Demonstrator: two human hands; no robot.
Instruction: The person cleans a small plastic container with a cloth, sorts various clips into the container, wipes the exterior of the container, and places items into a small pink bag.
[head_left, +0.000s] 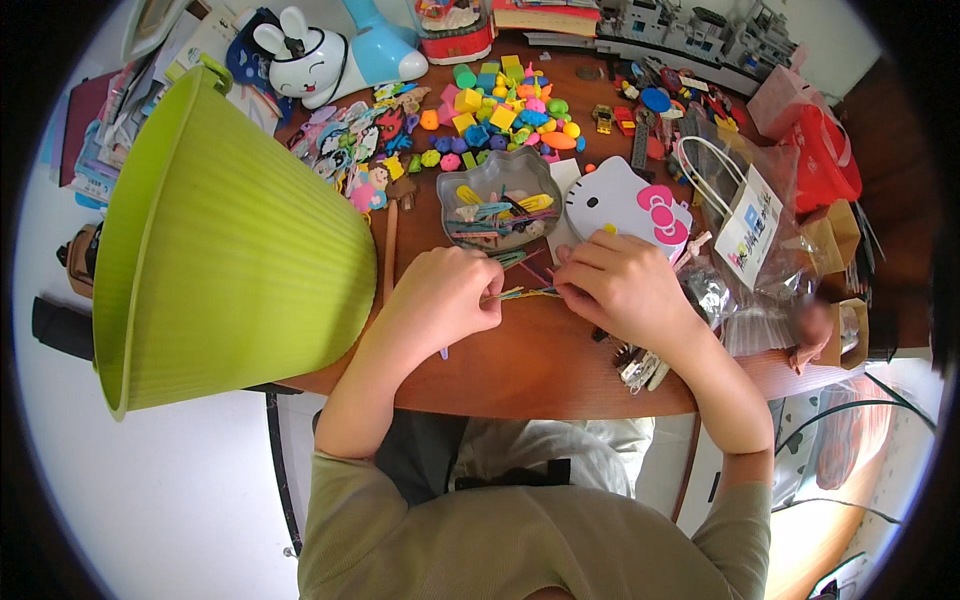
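Observation:
Between my two hands, above the brown wooden table (525, 375), stretches a bundle of thin yellow and blue strands (529, 292), hair bands or hairpins. My left hand (457, 289) pinches its left end; my right hand (619, 281) has its fingers closed on the right end. Green hair clips (510, 258) and thin reddish strands lie just beyond. Farther back is a grey metal tin (480, 172) holding several coloured hair clips (536, 204). A white cat-shaped lid (619, 199) with a pink bow lies right of the tin, partly behind my right hand.
A large lime-green plastic bin (247, 247) lies tilted at left, beside a wooden stick (391, 247). Colourful blocks and small toys (502, 116) cover the back. A clear plastic bag (750, 225) stands at right. Metal clips (641, 370) lie near the front edge.

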